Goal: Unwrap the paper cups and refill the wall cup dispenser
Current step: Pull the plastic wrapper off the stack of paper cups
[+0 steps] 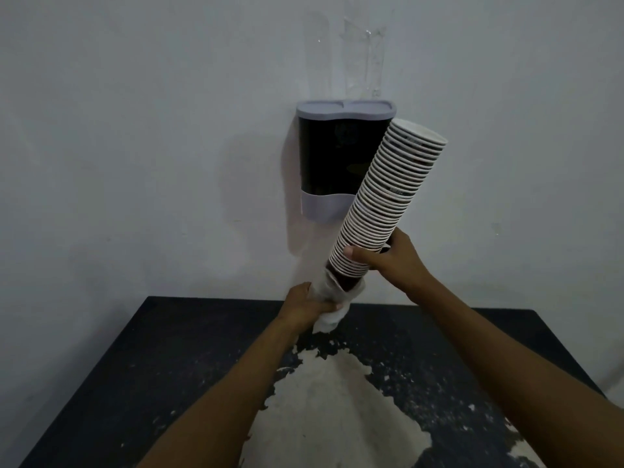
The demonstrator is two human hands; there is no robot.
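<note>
Below my camera I see a dark, matte black table (141, 373) pushed up against the pale wall (135, 163). A large, ragged off-white patch (334, 410) covers its middle, with small pale flecks (435, 383) scattered just beside it.

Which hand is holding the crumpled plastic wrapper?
The left hand grips the wrapper at the stack's bottom; the right hand holds the cups higher up.
</note>
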